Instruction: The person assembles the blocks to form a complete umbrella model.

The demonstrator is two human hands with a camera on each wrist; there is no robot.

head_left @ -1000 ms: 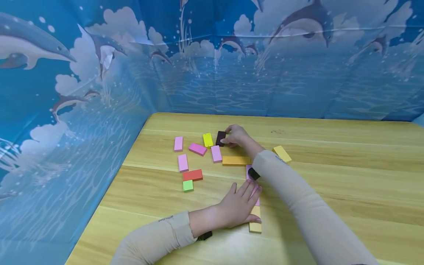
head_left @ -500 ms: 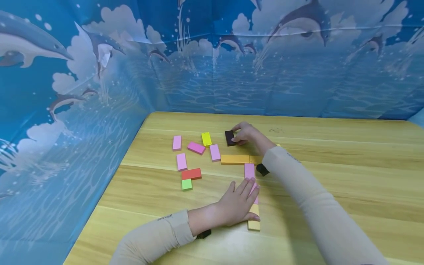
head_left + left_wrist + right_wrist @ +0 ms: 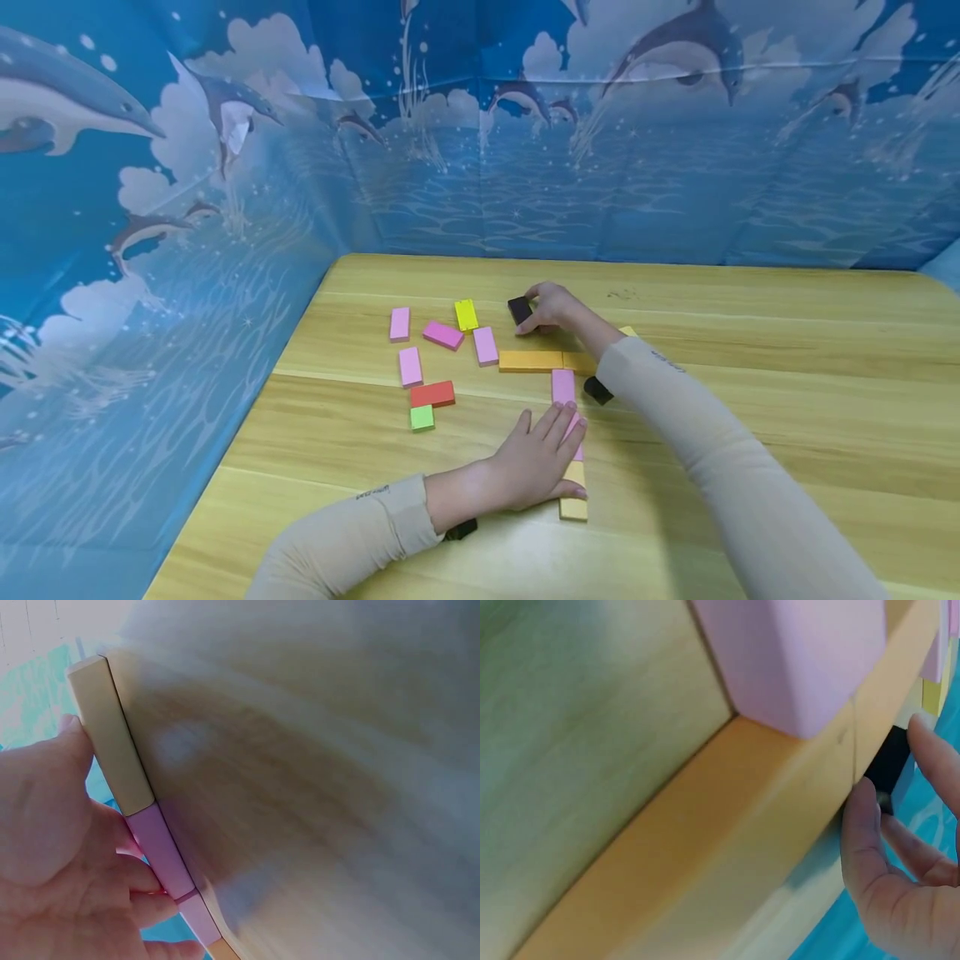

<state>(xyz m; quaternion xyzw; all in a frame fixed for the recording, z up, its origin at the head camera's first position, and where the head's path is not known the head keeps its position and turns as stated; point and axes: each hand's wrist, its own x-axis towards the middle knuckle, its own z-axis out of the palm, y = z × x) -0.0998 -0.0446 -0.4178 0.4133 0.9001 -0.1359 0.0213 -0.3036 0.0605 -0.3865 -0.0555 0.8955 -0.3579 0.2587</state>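
Observation:
My right hand pinches a black block between thumb and fingers, behind a row of orange blocks. In the right wrist view, the fingertips lie at both sides of the black block, partly hidden past the orange row. My left hand lies with spread, straight fingers over a line of blocks running toward me. That line has a pink block at the orange end, another pink one mostly under the fingers, and a cream block beside the thumb. The left wrist view shows the cream block end to end with the pink block.
Left of the row lie pink blocks, a darker pink block, a yellow block, a red block and a green block. Another yellow block peeks out behind the right sleeve. A dolphin-print curtain borders the table.
My right hand has drawn the black block rightward, away from the yellow and pink blocks, then its thumb shifted slightly down the block. The left hand stays in place.

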